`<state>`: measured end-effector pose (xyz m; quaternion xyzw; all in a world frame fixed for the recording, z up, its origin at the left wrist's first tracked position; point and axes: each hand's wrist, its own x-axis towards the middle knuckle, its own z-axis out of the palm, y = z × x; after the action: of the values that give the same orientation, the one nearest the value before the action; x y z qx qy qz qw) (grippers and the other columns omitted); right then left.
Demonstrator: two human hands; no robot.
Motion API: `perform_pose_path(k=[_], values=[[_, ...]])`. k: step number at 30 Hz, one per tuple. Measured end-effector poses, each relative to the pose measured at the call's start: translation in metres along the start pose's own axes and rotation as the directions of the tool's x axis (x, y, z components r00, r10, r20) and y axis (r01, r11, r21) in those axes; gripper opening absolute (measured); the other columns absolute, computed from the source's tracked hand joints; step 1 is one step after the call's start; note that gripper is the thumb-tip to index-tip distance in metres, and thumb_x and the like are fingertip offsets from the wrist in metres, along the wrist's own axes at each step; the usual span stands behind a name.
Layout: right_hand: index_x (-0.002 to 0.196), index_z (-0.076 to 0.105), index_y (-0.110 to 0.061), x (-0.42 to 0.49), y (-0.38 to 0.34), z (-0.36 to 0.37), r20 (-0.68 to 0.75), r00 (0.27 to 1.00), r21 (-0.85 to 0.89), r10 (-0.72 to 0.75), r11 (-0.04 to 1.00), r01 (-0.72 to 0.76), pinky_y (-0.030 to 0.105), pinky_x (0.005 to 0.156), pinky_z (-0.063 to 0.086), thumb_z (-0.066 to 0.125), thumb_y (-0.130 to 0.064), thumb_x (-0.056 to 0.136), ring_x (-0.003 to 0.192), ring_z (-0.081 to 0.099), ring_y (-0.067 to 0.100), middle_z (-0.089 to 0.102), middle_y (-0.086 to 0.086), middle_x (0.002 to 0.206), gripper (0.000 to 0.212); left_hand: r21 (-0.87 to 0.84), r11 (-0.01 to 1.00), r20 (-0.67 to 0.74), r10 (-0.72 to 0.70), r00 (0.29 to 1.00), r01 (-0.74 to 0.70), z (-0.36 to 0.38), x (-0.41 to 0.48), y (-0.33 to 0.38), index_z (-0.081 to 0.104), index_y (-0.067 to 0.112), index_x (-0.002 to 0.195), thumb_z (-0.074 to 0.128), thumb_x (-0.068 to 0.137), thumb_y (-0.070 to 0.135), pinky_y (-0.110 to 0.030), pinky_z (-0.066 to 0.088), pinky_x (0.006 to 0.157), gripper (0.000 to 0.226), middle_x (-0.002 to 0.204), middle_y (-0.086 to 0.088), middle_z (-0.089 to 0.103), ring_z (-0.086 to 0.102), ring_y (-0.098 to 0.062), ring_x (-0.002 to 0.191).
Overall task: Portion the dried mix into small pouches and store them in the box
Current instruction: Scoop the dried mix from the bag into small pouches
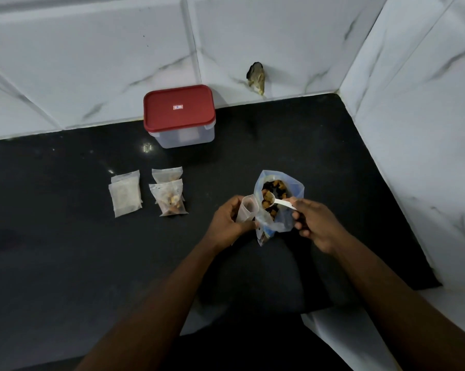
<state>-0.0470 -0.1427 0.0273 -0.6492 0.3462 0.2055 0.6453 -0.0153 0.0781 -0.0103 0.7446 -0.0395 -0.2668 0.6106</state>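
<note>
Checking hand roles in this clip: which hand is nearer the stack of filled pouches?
Left. The left hand, holding an open small pouch, is just right of the filled pouches; the right hand, with the white spoon, lies farther right, beyond the mix bag.

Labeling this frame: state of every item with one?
box: lid on, shut
filled pouches: two, lying on counter
empty pouches: stacked flat
open pouch: held open by left hand
big bag: open, holds mix
spoon: loaded, in right hand

Glossy black stone counter, veined glossy white tiles, clear plastic pouches, red plastic lid
</note>
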Motion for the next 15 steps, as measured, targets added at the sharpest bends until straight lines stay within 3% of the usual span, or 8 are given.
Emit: perform_pose_path(k=[3, 15], values=[[0.118, 0.068, -0.018, -0.001, 0.000, 0.004, 0.001, 1.000, -0.044, -0.031, 0.999, 0.031, 0.021, 0.049, 0.036, 0.051, -0.031, 0.105, 0.058, 0.046, 0.008, 0.058, -0.001, 0.081, 0.025, 0.054, 0.999, 0.023, 0.008, 1.000, -0.009, -0.001, -0.001, 0.003, 0.063, 0.033, 0.123, 0.080, 0.086, 0.012, -0.037, 0.057, 0.098, 0.045, 0.121, 0.010, 0.069, 0.066, -0.002, 0.113], [0.112, 0.069, -0.017, -0.011, -0.004, -0.008, 0.016, 1.000, 0.144, 0.009, 0.989, -0.011, 0.022, 0.052, 0.034, 0.054, -0.031, 0.104, 0.057, 0.044, 0.007, 0.055, -0.005, 0.070, 0.022, 0.085, 0.994, -0.093, 0.081, 0.992, -0.073, -0.009, 0.000, 0.003, 0.057, 0.034, 0.124, 0.086, 0.081, 0.019, -0.036, 0.058, 0.095, 0.054, 0.123, 0.011, 0.065, 0.064, -0.004, 0.113]])
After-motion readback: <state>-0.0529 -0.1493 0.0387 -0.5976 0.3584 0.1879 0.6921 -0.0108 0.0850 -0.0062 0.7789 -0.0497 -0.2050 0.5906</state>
